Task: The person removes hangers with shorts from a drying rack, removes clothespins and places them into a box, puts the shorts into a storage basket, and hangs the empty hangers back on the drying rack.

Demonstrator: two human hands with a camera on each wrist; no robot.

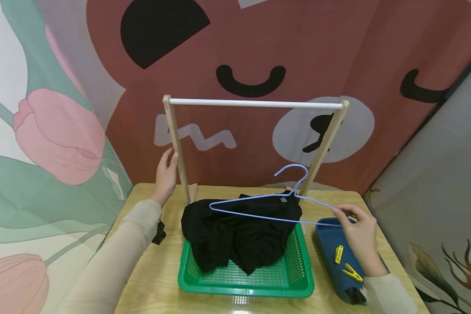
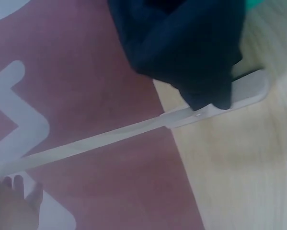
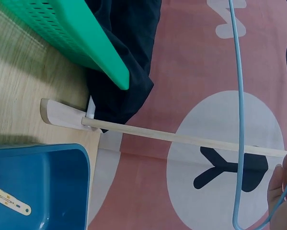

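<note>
Quite slender, pale blue hanger (image 1: 294, 192)

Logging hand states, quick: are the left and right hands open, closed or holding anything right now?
Left hand: at the left wooden post; open or closed, cannot be told.
Right hand: closed, pinching the blue hanger.

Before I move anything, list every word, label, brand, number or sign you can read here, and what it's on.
Readable text: none.
Black cloth: a small grey patch, perhaps a label, too small to read.
Yellow clips in the blue tray: too small to make out any lettering.
Blue hanger: no writing visible.
Backdrop: the grey zigzag is a drawn shape, not lettering.
</note>
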